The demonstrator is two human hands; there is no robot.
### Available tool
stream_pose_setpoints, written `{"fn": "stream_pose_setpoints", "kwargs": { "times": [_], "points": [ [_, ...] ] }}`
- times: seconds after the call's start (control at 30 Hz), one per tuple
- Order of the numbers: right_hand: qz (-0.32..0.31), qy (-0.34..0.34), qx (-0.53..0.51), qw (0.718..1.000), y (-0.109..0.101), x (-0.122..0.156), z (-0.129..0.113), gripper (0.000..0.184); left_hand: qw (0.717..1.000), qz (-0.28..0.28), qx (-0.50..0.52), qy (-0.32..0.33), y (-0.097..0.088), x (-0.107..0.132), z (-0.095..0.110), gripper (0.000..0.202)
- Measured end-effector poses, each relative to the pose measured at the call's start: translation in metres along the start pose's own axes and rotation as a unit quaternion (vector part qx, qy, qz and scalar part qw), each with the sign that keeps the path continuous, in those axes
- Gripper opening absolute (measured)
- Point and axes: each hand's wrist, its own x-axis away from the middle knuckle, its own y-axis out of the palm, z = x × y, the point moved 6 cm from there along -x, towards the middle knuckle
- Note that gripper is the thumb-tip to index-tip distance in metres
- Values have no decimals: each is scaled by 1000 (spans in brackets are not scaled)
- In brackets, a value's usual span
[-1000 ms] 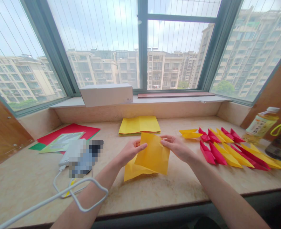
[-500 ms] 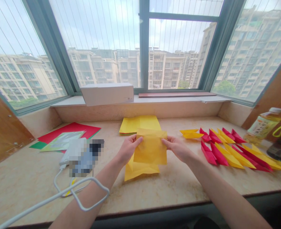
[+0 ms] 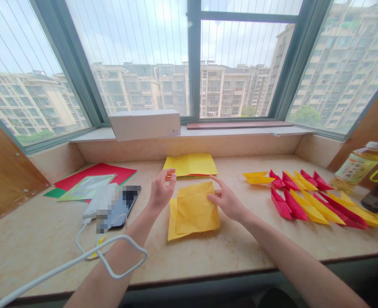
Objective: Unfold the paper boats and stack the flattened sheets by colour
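A creased yellow paper sheet lies flat on the marble ledge, on top of another yellow sheet that peeks out at its lower left. My right hand rests at the sheet's right edge with the forefinger stretched toward its top corner. My left hand hovers just left of the sheet, fingers loosely curled, holding nothing. Beyond the hands lies a stack of yellow paper.
Rows of folded red and yellow paper pieces lie to the right, by a drink bottle. Red and green sheets, a phone and a white cable lie left. A white box sits on the sill.
The yellow sheet, held up between both hands before, now lies flat on the ledge. My left hand has let go and lifted away; my right hand rests at its edge.
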Motion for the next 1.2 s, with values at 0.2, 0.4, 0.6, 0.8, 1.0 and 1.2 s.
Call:
{"fn": "stream_pose_setpoints", "kwargs": {
  "times": [0.2, 0.4, 0.6, 0.8, 1.0, 1.2],
  "points": [
    [51, -176, 383, 905, 21, 11, -15, 39, 944, -224, -112, 215, 37, 25, 19, 23],
    [-129, -215, 469, 847, 55, 28, -29, 28, 911, -305, -185, 204, 61, 36, -2, 30],
    [-207, -186, 465, 840, 66, 32, -26, 47, 892, -331, -242, 189, 70, 37, -15, 33],
    [-217, -146, 450, 854, 59, 18, -11, 54, 912, -303, -220, 167, 66, 34, -12, 34],
    [-220, -186, 437, 852, 58, 13, -18, 50, 883, -390, -215, 149, 66, 45, -13, 32],
    [-10, -164, 413, 896, -7, -9, -29, 32, 900, -380, -151, 153, 52, 39, -2, 24]
  ]
}}
